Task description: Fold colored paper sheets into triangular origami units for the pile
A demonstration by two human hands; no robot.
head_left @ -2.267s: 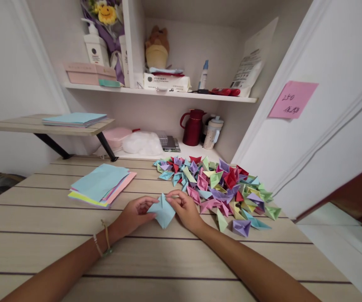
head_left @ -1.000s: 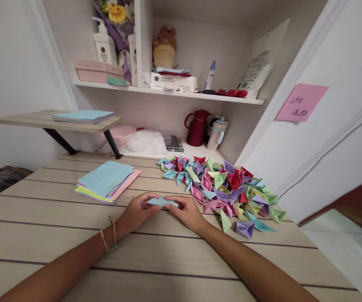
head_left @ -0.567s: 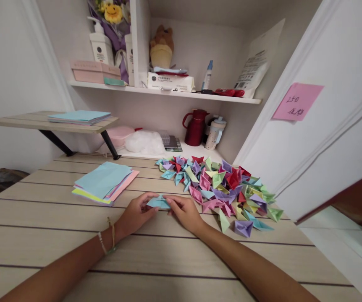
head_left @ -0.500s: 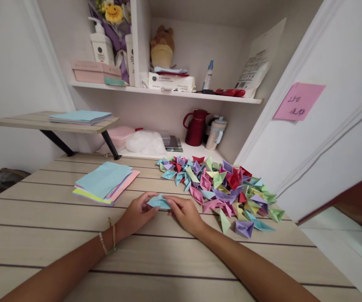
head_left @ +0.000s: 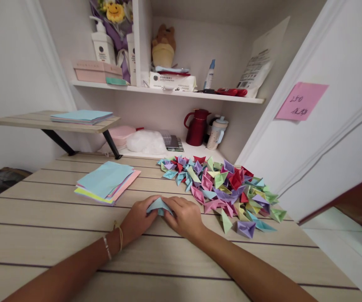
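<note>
A small piece of folded light-blue paper (head_left: 158, 205) is held between both hands over the wooden table. My left hand (head_left: 140, 216) grips its left side, thumb in front and fingers behind. My right hand (head_left: 184, 218) pinches the right side in the same way, some of its fingertips hidden. The paper bows upward in the middle, its lower edges spread. To the right lies a heap of folded paper boats (head_left: 220, 184) in many colours. A stack of coloured paper sheets (head_left: 105, 180), blue on top, lies to the left.
A raised wooden shelf (head_left: 42, 119) on black legs carries another stack of paper (head_left: 82, 116) at the back left. Behind the table stand a red jug (head_left: 196, 128), a tumbler (head_left: 217, 133) and a white plastic bag (head_left: 146, 141). A pink note (head_left: 302, 101) hangs on the right wall.
The blue paper was held flatter and now bends into an arched shape. Both hands have turned inward around it, and the right hand's knuckles have come up.
</note>
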